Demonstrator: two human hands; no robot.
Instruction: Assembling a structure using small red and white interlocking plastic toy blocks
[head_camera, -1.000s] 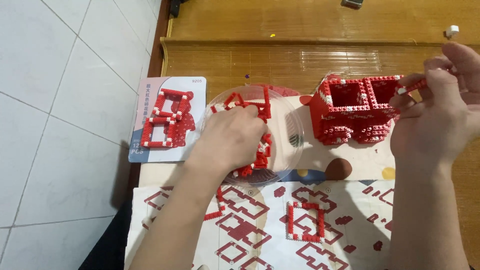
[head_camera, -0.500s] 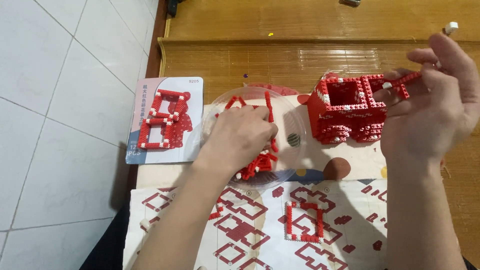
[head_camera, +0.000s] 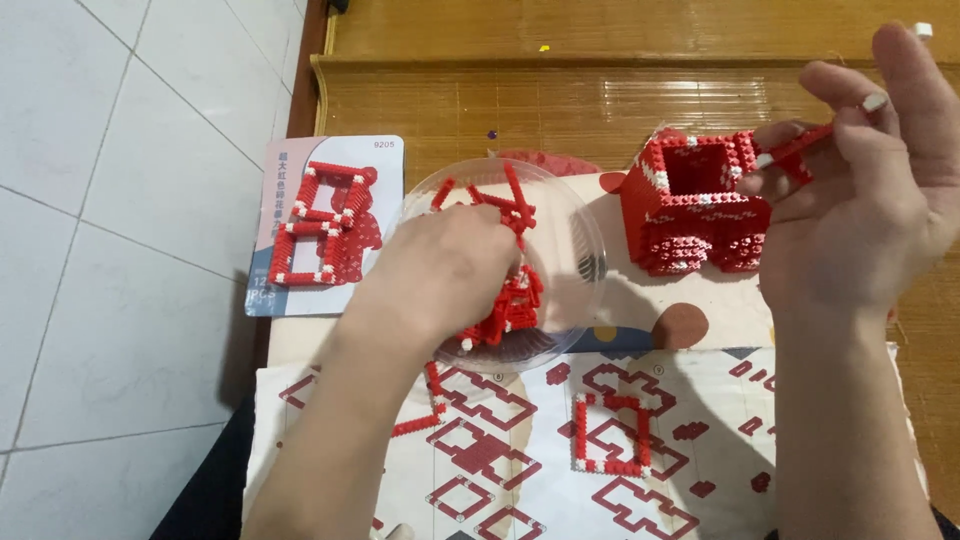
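Brick strip (head_camera: 800, 145) pinched in right hand (head_camera: 860, 200), long axis pointing left at model (head_camera: 695, 205); left hand (head_camera: 450, 275) curled, digging in dish (head_camera: 585, 240) mid-mat; grasp hidden.

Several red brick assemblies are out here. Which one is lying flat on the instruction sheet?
The flat rectangular frame, an open outline of red bricks, lies on the instruction sheet. The boxy walled model stands upright behind it.

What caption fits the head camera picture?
Left hand digs in a clear dish of red bricks; right hand holds a red strip by a brick model.
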